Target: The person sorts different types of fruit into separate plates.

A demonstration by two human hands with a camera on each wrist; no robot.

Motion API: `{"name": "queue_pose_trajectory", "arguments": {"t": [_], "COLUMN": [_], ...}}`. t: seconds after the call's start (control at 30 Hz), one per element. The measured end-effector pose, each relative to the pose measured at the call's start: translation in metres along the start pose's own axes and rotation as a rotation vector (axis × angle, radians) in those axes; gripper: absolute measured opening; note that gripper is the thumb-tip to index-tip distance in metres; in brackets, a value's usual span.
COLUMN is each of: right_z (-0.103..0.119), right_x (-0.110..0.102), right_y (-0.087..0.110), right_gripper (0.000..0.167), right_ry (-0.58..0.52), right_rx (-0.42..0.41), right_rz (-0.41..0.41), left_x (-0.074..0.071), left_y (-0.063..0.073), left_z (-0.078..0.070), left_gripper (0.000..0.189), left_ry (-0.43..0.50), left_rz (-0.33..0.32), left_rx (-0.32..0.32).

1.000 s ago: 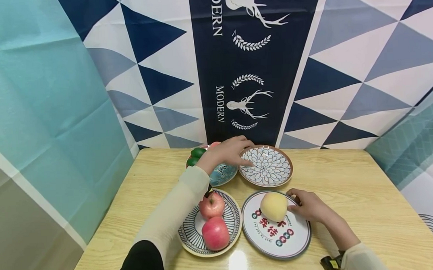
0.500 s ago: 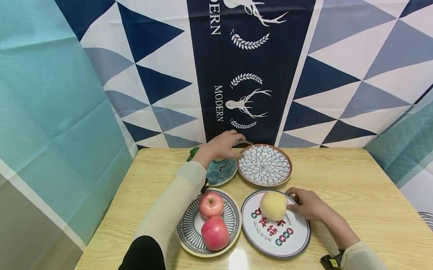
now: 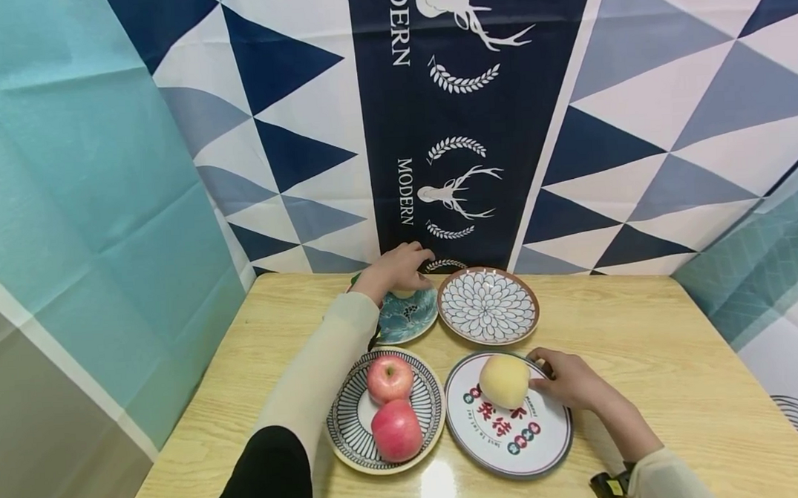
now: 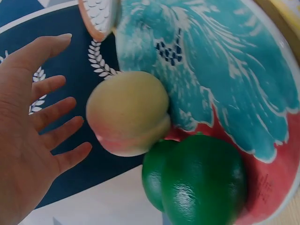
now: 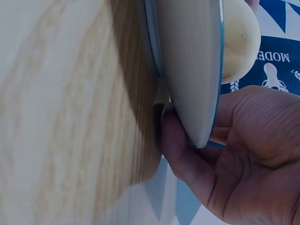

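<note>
My left hand [image 3: 400, 267] is over the far side of the teal-and-red plate [image 3: 409, 321], fingers spread and holding nothing. Nearest item: the peach [image 4: 129, 112], located at that plate's edge just beside two glossy green fruits [image 4: 204, 180]; the left wrist view shows a gap between fingertips and peach. My right hand [image 3: 568, 379] grips the rim of the white plate [image 3: 548, 439], one digit hooked beneath it. A pale yellow fruit [image 3: 504, 382] rests on the white plate, near the gripping fingers. To its left, the striped plate [image 3: 347, 433] carries two red apples [image 3: 397, 431], one in front of the other. The flower-patterned plate [image 3: 488, 306] stands beside the teal-and-red plate. Support for all plates: the wood-grain surface [image 3: 644, 342]
</note>
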State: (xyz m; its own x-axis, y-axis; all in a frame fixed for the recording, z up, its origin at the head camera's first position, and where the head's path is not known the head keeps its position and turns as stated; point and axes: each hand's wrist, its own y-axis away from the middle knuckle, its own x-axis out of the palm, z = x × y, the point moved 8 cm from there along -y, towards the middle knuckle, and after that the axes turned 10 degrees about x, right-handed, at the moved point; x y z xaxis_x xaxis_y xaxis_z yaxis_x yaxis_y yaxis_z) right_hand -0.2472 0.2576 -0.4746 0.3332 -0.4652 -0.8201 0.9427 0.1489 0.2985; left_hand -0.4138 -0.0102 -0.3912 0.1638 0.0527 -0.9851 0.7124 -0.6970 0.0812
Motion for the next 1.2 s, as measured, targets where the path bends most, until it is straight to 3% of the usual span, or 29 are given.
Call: {"name": "queue_pose_trajectory", "arguments": {"t": [0.37,0.57,0.97,1.2], "right_z": [0.000,0.001,0.001,0.000], "right_x": [0.000,0.000,0.001,0.001], "right_y": [0.002,0.004,0.004,0.004], "right_gripper": [0.035,0.035,0.036,0.035], "right_ry": [-0.017,-0.022,-0.024,-0.022], "right_rx": [0.006,0.004,0.019,0.016], "right_rz": [-0.003,-0.003,-0.005,-0.008], "left_x": [0.021,0.026,0.040,0.043], "left_y": [-0.003,-0.001,-0.002,-0.002], "left_z": [0.015,0.017,0.031,0.033], "left_gripper": [0.067,0.064,0.062,0.068], "left_ry": [-0.064,-0.064,-0.050,-0.027], "left_rz": [0.055,0.076,0.057,0.057], "left_rx": [-0.062,-0.075,-0.135,-0.138]}}
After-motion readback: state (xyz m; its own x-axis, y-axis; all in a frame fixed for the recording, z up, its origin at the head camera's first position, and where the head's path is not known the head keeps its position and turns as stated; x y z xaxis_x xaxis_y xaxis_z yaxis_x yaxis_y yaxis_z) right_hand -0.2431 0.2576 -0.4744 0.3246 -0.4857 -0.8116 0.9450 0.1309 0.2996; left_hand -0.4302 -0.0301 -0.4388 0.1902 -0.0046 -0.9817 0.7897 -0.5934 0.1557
